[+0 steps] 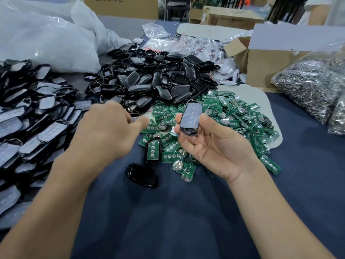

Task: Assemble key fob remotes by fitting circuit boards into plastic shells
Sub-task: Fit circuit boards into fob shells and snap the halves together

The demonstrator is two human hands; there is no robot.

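From the head camera, we see our right hand (216, 144) palm up, its grip closed round a fob (191, 118) that stands nearly upright between thumb and fingertips, the grey button pad facing us. Our left hand (106, 131) hovers to the left of that grip, fingers loosely curled and blurred; whether they pinch anything we cannot tell.

The step in hand looks like getting a board into a shell. To do it well, we judge the left hand should take one board by its edges, turn it so the round contacts line up with the pad, and seat it flat before pressing, while the right grip holds the shell steady by its sides and off the pad.

Just behind and below the right grip lies the heap of boards (229, 118), green, many with coin cells, spilling onto the blue tabletop (168, 221). Below and left of the grip a shell (153, 150) lies open with a board already in it, and nearer us a black cover (142, 175) rests face down. Beyond the grip sits the pile of black shells (158, 79); far left of it, the stack of pads (28, 118). To the right are a box (270, 62) and a bag of rings (308, 86).

The boards overlap thickly, so lifting one cleanly may drag its neighbours.
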